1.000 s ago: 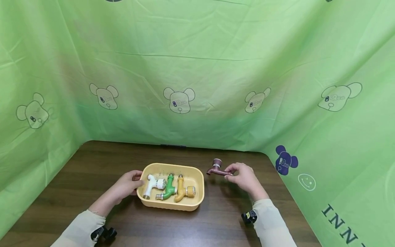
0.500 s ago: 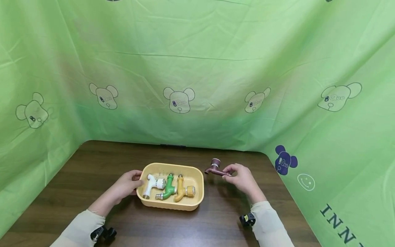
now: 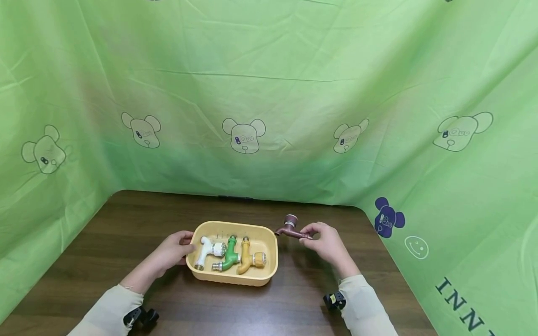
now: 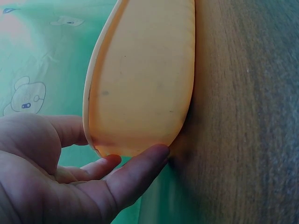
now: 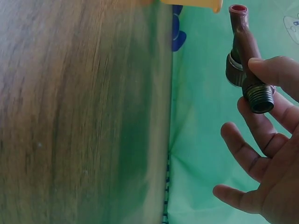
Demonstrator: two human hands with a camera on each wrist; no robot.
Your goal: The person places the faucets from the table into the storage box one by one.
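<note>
My right hand point(image 3: 325, 240) pinches a dark reddish-brown faucet point(image 3: 290, 227) near its threaded end, just off the right side of a yellow plastic basin point(image 3: 227, 279). In the right wrist view the faucet point(image 5: 247, 42) hangs clear of the table, thumb on one side and fingers on the other. My left hand point(image 3: 171, 252) holds the basin's left end, thumb over the rim; the left wrist view has its fingers against the basin wall point(image 4: 145, 84). Inside the basin lie a white faucet point(image 3: 204, 252), a green faucet point(image 3: 231, 254) and a yellow faucet point(image 3: 248, 259), side by side.
The basin stands on a dark brown wooden table point(image 3: 260, 310). Green cloth point(image 3: 248, 182) printed with bear heads hangs around the table's back and sides. A black camera mount sits on each wrist, over pale sleeves point(image 3: 365, 303).
My right hand has carried the brown faucet a little to the left, so its spout now reaches the basin's right rim in the head view. The left hand and basin have not moved.
</note>
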